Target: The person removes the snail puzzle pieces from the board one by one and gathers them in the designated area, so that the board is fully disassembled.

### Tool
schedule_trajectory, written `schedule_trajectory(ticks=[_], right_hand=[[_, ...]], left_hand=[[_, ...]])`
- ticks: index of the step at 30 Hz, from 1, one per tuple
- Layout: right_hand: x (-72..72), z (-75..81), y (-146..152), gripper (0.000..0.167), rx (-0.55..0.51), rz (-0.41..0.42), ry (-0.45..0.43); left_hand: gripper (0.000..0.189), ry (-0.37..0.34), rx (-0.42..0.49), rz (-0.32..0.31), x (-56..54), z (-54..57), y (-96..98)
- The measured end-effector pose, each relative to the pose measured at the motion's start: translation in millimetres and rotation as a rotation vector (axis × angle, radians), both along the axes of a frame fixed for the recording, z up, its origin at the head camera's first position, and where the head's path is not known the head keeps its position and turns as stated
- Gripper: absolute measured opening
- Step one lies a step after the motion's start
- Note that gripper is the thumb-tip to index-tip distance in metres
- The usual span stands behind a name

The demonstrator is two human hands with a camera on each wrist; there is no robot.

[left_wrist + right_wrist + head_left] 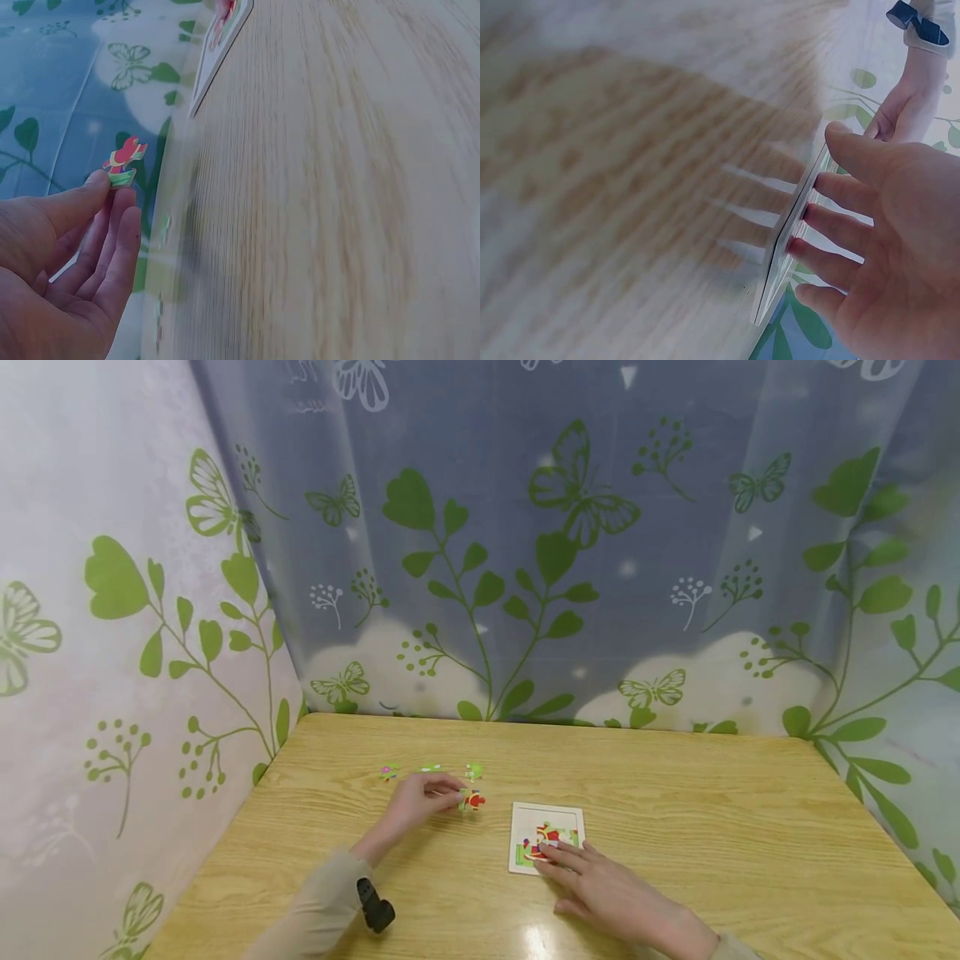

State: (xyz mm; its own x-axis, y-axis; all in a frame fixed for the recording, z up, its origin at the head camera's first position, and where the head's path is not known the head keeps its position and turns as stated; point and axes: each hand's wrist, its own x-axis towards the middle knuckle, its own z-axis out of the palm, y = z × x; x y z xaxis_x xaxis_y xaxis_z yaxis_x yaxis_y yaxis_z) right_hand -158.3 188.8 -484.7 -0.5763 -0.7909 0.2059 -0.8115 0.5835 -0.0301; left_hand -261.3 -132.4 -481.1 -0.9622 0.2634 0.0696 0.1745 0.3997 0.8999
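Observation:
Between thumb and fingertips my left hand (420, 802) pinches a red, yellow and green jigsaw piece (473, 800), lifted off the table; the left wrist view shows the puzzle piece (124, 161) at the fingertips. To its right lies a square white puzzle tray (512, 839), partly filled with colourful pieces (551, 837). My right hand (607, 889) reaches over the tray's lower right side, fingers extended, fingertips touching the pieces in it. In the right wrist view the straight fingers of the right hand (885, 225) meet the tray (780, 244), seen edge-on.
Several loose puzzle pieces lie behind the left hand, among them a pink and green piece (388, 771) and a green piece (474, 771). The wooden table (712, 810) ends at a patterned curtain (480, 568) at the back. A black band (374, 907) circles the left wrist.

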Motion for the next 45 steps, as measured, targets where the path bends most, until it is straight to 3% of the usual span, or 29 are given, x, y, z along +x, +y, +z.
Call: schedule_trajectory(ticks=[10,19,30,39,45], right_hand=[[0.8,0.0,0,0.051,0.000,0.003,0.006],[0.2,0.1,0,0.051,0.001,0.009,0.005],[0.7,2.2,-1,0.051,0.001,0.002,-0.023],[0.5,3.5,-2,0.051,0.005,-0.005,-0.046],[-0.3,3.2,-2,0.051,0.009,-0.002,-0.034]], left_hand=[[0.019,-0.009,0.008,0.054,-0.5,0.5,-32.8],[0.021,-0.026,0.010,0.122,0.1,10.1,-65.1],[0.026,-0.015,-0.053,0.222,-4.8,13.8,-106.5],[0.024,-0.089,-0.130,0.246,-6.4,3.5,-123.5],[0.021,-0.145,-0.108,0.261,-9.9,-6.7,-124.2]])
